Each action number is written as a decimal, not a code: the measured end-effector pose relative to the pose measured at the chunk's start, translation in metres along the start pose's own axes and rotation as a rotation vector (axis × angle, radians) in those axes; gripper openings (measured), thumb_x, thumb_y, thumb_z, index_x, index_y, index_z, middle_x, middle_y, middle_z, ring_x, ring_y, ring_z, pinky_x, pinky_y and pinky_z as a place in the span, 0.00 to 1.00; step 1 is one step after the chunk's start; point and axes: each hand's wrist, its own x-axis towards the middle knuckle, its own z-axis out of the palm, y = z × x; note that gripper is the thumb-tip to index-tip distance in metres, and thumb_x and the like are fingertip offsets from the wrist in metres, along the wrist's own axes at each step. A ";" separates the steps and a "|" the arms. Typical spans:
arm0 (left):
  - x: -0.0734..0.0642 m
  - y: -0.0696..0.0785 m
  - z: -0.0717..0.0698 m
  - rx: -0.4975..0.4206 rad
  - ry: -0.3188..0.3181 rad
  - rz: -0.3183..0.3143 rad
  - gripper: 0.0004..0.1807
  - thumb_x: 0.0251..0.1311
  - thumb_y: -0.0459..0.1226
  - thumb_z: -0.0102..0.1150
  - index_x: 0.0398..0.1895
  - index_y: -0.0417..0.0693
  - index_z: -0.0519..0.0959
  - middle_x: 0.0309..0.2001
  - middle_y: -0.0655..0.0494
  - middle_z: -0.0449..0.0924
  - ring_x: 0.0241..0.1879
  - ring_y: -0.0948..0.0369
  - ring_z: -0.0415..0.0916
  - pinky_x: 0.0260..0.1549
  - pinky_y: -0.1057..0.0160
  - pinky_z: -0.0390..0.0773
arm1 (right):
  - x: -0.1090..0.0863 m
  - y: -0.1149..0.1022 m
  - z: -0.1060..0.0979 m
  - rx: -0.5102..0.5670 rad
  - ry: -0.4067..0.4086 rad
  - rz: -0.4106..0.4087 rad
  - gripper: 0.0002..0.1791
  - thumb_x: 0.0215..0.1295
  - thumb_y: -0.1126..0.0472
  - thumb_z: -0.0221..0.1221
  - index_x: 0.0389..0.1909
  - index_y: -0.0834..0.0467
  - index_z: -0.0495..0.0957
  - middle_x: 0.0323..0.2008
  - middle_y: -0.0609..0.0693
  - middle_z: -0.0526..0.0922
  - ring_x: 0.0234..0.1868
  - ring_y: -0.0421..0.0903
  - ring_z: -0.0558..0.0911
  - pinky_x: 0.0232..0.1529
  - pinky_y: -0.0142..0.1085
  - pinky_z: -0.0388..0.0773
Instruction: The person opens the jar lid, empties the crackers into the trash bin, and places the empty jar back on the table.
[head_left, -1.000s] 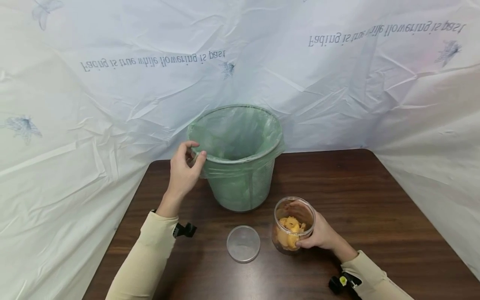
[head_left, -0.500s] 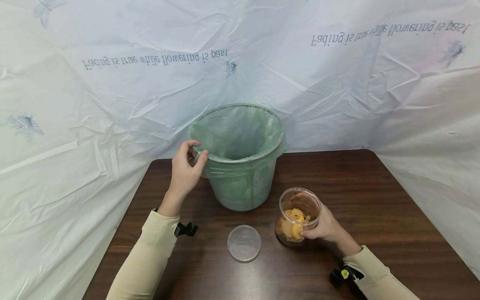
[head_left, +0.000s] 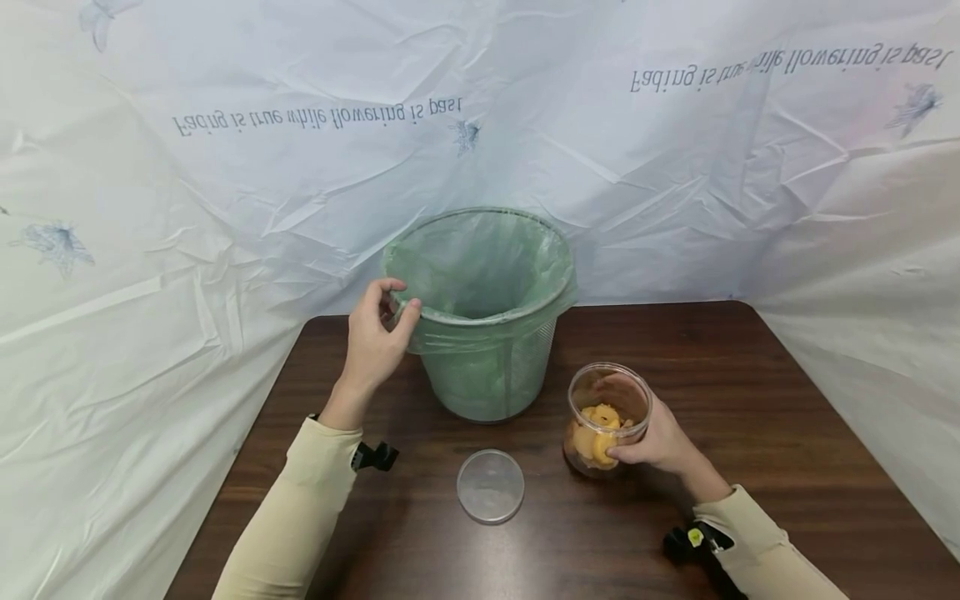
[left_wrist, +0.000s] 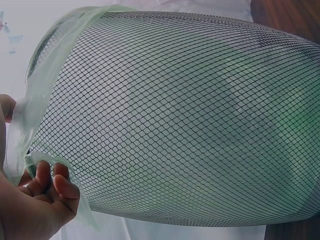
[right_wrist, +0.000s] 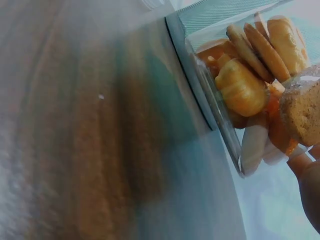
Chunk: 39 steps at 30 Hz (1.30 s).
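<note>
"So, which way did the clear jar [head_left: 592, 387] lie from the bin [head_left: 476, 387]?"

"To the right, and on the person's side of it — the right hand [head_left: 663, 442] gripped it from the right, thumb across the near wall. Its long axis ran roughly upright, mouth up, over the dark wooden table [head_left: 757, 392], with the bin's wide mouth ahead and to the left."

"And the left hand [head_left: 372, 342]?"

"Curled at the near left part of the bin's rim, thumb and fingers pinching the green liner [head_left: 457, 337]. It was the nearer hand to the bin and well apart from the jar, which only the right hand held. A round clear lid [head_left: 491, 487] lay flat between the two arms, near the jar."

"What was hard to make out?"

"Most of the right hand's fingers, hidden behind the jar; from above, the thumb showed best. The orange and brown pieces [head_left: 602, 425] inside looked like food, though their exact kind was uncertain. The bin's floor was out of sight. The right wrist view cut off the jar's side and blurred the tabletop — whether the jar's base touched the wood could not be told."
</note>
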 end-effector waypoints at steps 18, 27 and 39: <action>0.000 -0.001 0.000 0.017 -0.003 0.008 0.15 0.61 0.29 0.57 0.48 0.26 0.72 0.29 0.43 0.65 0.30 0.53 0.62 0.36 0.59 0.66 | 0.017 -0.024 -0.014 -0.022 0.043 0.028 0.52 0.27 0.88 0.68 0.62 0.82 0.55 0.55 0.76 0.69 0.61 0.53 0.74 0.62 0.32 0.70; 0.001 0.001 -0.001 0.019 0.010 0.010 0.15 0.61 0.28 0.58 0.48 0.26 0.73 0.29 0.42 0.65 0.30 0.53 0.62 0.35 0.61 0.65 | 0.025 -0.025 -0.024 -0.045 0.059 0.019 0.54 0.26 0.88 0.69 0.63 0.80 0.57 0.55 0.77 0.68 0.61 0.54 0.73 0.61 0.32 0.70; 0.000 -0.001 -0.001 0.010 0.002 0.016 0.14 0.61 0.28 0.57 0.47 0.27 0.72 0.29 0.40 0.65 0.30 0.52 0.61 0.34 0.60 0.65 | 0.032 -0.031 -0.027 -0.057 0.082 0.006 0.54 0.26 0.88 0.69 0.63 0.79 0.57 0.55 0.77 0.66 0.61 0.54 0.74 0.61 0.32 0.70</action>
